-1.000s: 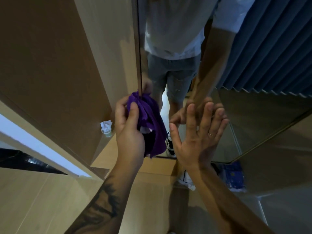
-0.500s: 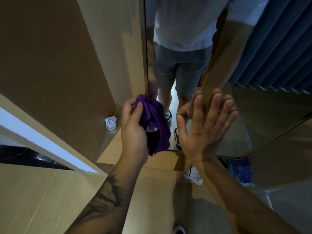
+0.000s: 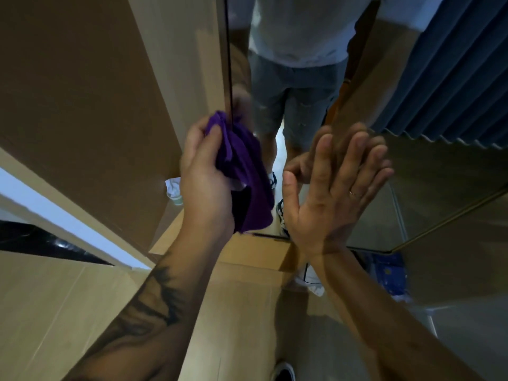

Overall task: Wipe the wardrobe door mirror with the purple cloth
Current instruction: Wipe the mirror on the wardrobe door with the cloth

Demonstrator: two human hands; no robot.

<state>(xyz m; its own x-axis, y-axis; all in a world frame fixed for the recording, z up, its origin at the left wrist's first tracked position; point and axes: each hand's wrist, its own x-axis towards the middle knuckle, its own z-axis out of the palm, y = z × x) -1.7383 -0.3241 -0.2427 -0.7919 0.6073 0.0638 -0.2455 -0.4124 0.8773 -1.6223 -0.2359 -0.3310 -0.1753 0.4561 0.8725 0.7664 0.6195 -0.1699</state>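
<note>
1. Purple cloth sits bunched in the left hand in the head view, at about nine o'clock of the right hand; the left fingers curl round it and grip it.
2. Its upper fold lies against the left edge of the wardrobe door mirror, low on the glass.
3. Flat on the mirror, the right hand presses with straight, spread fingers and holds nothing; it seems to steady the door.
4. At nine o'clock of the cloth a small white bottle stands on the floor.
5. Wiping looks to be under way along the lower left edge. Next, I judge, the cloth must sweep toward three o'clock, so the right hand will need to make room.
</note>
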